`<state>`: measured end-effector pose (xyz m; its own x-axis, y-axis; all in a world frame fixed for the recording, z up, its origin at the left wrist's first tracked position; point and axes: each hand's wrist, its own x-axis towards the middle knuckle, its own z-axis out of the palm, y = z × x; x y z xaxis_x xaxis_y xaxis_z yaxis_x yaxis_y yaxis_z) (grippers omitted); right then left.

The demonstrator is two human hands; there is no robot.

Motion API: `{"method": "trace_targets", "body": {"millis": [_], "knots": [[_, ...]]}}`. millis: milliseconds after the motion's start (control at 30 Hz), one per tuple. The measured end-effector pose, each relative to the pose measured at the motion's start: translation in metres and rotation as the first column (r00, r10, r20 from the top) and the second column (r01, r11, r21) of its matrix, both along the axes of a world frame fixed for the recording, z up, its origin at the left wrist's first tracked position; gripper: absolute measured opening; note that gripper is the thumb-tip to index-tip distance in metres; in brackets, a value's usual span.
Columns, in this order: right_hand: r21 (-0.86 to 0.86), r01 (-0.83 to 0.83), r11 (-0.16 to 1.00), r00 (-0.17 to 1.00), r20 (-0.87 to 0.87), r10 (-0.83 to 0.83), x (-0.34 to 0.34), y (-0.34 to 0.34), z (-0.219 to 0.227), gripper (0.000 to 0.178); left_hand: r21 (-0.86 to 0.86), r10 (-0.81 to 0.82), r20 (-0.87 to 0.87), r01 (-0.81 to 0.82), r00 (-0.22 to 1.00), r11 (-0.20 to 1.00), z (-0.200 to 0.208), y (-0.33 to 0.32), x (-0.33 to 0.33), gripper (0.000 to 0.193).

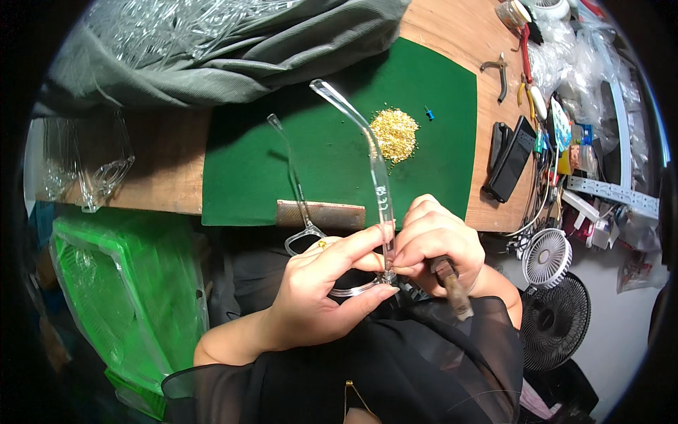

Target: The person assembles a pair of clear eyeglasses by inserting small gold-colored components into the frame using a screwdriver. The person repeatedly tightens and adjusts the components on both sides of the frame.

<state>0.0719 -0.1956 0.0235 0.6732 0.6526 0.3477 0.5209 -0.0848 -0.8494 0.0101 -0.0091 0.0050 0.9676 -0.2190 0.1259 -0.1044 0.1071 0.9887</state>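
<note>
My left hand (321, 293) is closed on a clear plastic eyeglass frame (353, 290), pinching it near one hinge. One temple (380, 180) points up and away over a green mat (247, 191); the other (291, 173) stretches out to its left. My right hand (441, 244) holds a tool with a worn brown handle (454, 288), whose working end is hidden. Its thumb and finger meet close to the same hinge; whether they pinch something tiny, I cannot tell. Beyond the hands, tiny gold-coloured pieces (393, 134) lie heaped on the mat.
A grey cloth (282, 67) holding many clear frames fills the back left. More clear frames (88, 169) sit at the left table edge, above a green crate (120, 297). Rightward are pliers (500, 74), a black phone (512, 159) and fans (547, 258). A blue pin (429, 113) lies beside the heap.
</note>
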Motion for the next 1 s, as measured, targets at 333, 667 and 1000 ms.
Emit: {"method": "trace_targets", "body": {"millis": [333, 667, 1000], "knots": [[0.122, -0.015, 0.992, 0.985, -0.170, 0.036, -0.002, 0.003, -0.008, 0.014, 0.015, -0.048, 0.007, 0.048, 0.999, 0.999, 0.001, 0.004, -0.001, 0.060], [-0.031, -0.159, 0.987, 0.984, -0.090, 0.155, 0.006, 0.001, -0.003, 0.014, 0.140, -0.079, 0.007, 0.078, 0.997, 0.987, 0.004, 0.008, -0.002, 0.061], [0.154, -0.046, 0.987, 0.999, 0.008, 0.045, -0.006, 0.003, -0.016, 0.018, 0.065, -0.093, 0.019, 0.092, 0.996, 0.994, 0.002, 0.008, -0.004, 0.060]]}}
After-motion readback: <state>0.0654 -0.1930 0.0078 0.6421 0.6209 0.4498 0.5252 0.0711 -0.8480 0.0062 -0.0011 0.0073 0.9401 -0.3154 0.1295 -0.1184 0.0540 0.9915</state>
